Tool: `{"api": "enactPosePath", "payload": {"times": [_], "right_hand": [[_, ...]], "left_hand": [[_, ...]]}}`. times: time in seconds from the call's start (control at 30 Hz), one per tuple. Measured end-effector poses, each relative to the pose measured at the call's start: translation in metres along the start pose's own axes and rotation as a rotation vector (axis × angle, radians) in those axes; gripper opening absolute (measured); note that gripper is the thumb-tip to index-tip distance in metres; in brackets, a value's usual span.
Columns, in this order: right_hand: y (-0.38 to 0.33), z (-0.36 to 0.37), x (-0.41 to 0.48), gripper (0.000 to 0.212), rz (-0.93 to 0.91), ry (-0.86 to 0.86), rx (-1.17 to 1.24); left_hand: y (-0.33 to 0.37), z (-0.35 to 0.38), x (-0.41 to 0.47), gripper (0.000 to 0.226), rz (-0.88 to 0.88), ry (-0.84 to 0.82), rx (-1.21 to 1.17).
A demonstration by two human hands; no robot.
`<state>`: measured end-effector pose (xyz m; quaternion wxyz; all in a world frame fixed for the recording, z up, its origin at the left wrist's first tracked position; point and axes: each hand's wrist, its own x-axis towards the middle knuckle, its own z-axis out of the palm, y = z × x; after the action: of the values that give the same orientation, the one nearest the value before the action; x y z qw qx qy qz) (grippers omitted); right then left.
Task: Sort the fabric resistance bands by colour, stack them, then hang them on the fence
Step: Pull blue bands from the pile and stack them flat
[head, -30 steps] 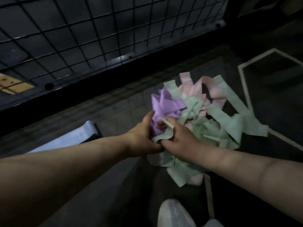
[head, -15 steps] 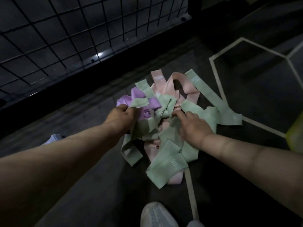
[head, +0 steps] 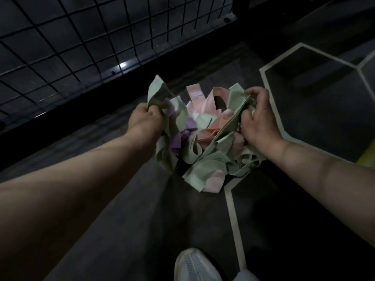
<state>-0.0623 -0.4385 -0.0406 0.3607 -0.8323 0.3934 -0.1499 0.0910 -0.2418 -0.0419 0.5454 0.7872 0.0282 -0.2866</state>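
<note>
Gripping a bunched fold of pale green fabric band [head: 157, 94], the left hand [head: 145, 118] sits just left of frame centre, fingers curled tight round the cloth, back of the hand toward the camera. Right hand [head: 258, 122], right of centre, pinches the edge of a second pale green fabric band [head: 236, 102] between thumb and curled fingers. That band runs taut down and leftward from the grip into the tangle. Hands well apart, both forearms bare, reaching in from the lower corners.

Between the hands: a mixed heap of fabric resistance bands [head: 205, 169], mid frame, colours unsorted. Pale green makes up most of it. Pink fabric loops [head: 199, 102] stand up at the heap's upper middle, with more pink showing at its lower edge. One purple fabric band [head: 179, 138] is tucked into the left side, touching the green cloth that hangs from the left hand. Whether the heap's underside rests fully on the ground cannot be told.

Outward: dark grey floor [head: 132, 220] under everything. Black wire-mesh fence [head: 81, 47], square grid, fills the upper left and runs on a dark base rail diagonally toward the upper right, near the heap but apart from it. White painted lines [head: 233, 209] form angular outlines on the right; one passes from beside the heap toward the bottom edge. White trainer [head: 194, 264] at lower centre. Yellow strip [head: 368, 151] at the right edge, too little visible to identify
</note>
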Motion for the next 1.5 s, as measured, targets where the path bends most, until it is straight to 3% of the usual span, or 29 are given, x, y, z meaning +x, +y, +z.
{"api": "enactPosePath", "payload": {"times": [0.07, 0.17, 0.2, 0.27, 0.4, 0.47, 0.53, 0.6, 0.67, 0.73, 0.83, 0.93, 1.1, 1.2, 1.3, 1.4, 1.5], "right_hand": [[0.0, 0.005, 0.003, 0.044, 0.014, -0.071, -0.142], [0.0, 0.015, 0.007, 0.052, 0.147, -0.343, -0.571], [-0.001, 0.017, 0.006, 0.057, 0.164, -0.406, -0.613], [-0.007, 0.021, 0.0, 0.068, 0.096, -0.505, -0.534], [-0.017, 0.032, -0.014, 0.071, -0.052, -0.767, -0.547], [-0.018, 0.04, -0.027, 0.082, -0.117, -0.866, -0.662], [-0.016, 0.049, -0.042, 0.095, -0.235, -0.898, -0.839], [-0.01, 0.056, -0.054, 0.083, -0.355, -0.804, -0.958], [-0.005, 0.054, -0.06, 0.055, -0.447, -0.661, -0.93], [0.002, 0.047, -0.062, 0.039, -0.511, -0.585, -0.873], [0.016, 0.03, -0.061, 0.028, -0.557, -0.492, -0.749], [0.029, 0.009, -0.058, 0.021, -0.471, -0.324, -0.638], [0.043, -0.022, -0.028, 0.021, -0.084, -0.083, -0.49], [0.041, -0.029, -0.013, 0.018, 0.121, -0.061, -0.372], [0.035, -0.025, -0.009, 0.016, 0.197, -0.048, -0.291], [0.027, -0.017, -0.007, 0.017, 0.212, 0.002, -0.218], [0.023, -0.014, -0.004, 0.018, 0.208, 0.032, -0.187]], "left_hand": [[-0.017, -0.007, 0.008, 0.044, -0.055, 0.021, 0.08], [-0.04, -0.02, 0.016, 0.054, -0.138, -0.019, 0.184], [-0.044, -0.022, 0.014, 0.062, -0.151, -0.054, 0.227], [-0.048, -0.023, 0.008, 0.086, -0.145, -0.15, 0.352], [-0.052, -0.012, -0.003, 0.116, 0.043, -0.405, 0.707], [-0.057, -0.001, -0.009, 0.12, 0.084, -0.471, 0.868], [-0.064, 0.007, -0.013, 0.107, 0.117, -0.467, 1.049], [-0.07, 0.009, -0.012, 0.074, 0.227, -0.382, 1.146], [-0.071, 0.006, -0.007, 0.044, 0.318, -0.283, 1.114], [-0.069, 0.002, -0.001, 0.037, 0.323, -0.251, 1.061], [-0.067, -0.003, 0.003, 0.037, 0.283, -0.202, 0.956], [-0.066, -0.009, 0.008, 0.036, 0.203, -0.152, 0.892], [-0.059, -0.007, 0.007, 0.042, 0.185, -0.095, 0.837], [-0.058, 0.001, -0.006, 0.081, 0.325, -0.199, 0.936], [-0.065, 0.021, -0.021, 0.118, 0.413, -0.398, 1.147], [-0.076, 0.039, -0.029, 0.109, 0.456, -0.443, 1.31], [-0.073, 0.038, -0.029, 0.064, 0.542, -0.394, 1.303]]}}
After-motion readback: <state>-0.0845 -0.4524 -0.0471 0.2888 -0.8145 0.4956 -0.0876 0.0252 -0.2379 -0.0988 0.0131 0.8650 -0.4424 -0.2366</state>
